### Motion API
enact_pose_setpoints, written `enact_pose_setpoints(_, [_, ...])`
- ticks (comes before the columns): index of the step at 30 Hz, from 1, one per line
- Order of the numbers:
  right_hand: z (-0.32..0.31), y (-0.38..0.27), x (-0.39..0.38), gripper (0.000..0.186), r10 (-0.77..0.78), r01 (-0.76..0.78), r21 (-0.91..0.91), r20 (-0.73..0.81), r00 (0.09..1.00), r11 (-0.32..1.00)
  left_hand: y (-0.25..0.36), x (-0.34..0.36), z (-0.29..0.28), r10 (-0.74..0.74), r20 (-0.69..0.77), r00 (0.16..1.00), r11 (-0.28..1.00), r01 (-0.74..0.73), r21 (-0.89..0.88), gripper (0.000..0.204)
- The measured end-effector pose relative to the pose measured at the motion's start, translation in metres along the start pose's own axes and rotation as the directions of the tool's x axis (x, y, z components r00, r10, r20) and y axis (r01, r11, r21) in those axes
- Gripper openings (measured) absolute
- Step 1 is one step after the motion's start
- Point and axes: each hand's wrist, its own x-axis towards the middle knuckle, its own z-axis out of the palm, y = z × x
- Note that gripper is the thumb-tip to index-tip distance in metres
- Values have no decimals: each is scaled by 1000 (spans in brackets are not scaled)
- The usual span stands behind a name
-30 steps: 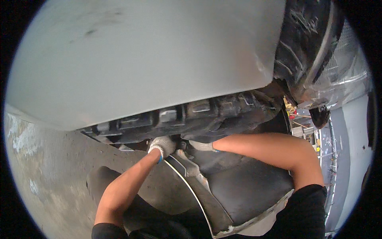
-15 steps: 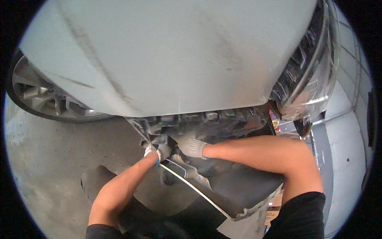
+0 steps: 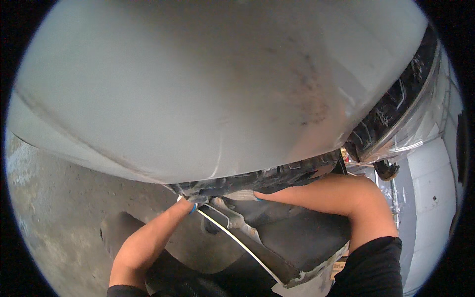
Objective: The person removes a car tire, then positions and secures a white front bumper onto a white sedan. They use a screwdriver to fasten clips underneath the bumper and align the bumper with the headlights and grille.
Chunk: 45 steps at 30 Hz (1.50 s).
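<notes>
Large silver-grey painted metal car body panel [image 3: 198,89] fills view from 9 through 3 o'clock. Dark grey plastic underside liner [image 3: 297,237] at 5 o'clock, white edge strip along it. Left hand [image 3: 190,204], white glove, and right hand [image 3: 242,195], white glove, reach under panel's lower edge near centre; grip hidden, cannot tell.

Smooth, semi-gloss painted metal body panel [image 3: 198,89] at twelve o'clock, white knitted cloth gloves on the left hand [image 3: 190,202] and right hand [image 3: 242,195], rough matt concrete floor [image 3: 54,208] at eight o'clock.
</notes>
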Motion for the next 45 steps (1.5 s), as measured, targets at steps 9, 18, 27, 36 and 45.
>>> enact_pose_setpoints(9, [-5, 10, -1, 38, 24, -24, -17, 15, 1000, 1000, 51, -6, -68, -178, 162, 971, 975, 196, -105, 45])
enact_pose_setpoints(18, [-12, 22, 12, 38, -11, 11, -16, -9, 1000, 1000, 51, -4, -87, -32, 178, 984, 996, 47, -79, 45])
enact_pose_setpoints(27, [-16, 21, 11, 38, -14, 14, -10, 4, 1000, 1000, 47, 3, -75, -148, 262, 954, 981, 175, -87, 46])
enact_pose_setpoints(36, [-20, 16, 6, 38, 4, -4, -20, 33, 999, 1000, 46, 1, -73, -64, 366, 928, 995, 29, 100, 34])
enact_pose_setpoints(45, [-18, 19, -2, 38, 32, -31, -17, 34, 999, 999, 52, 0, -68, 66, 339, 938, 994, -93, 65, 35])
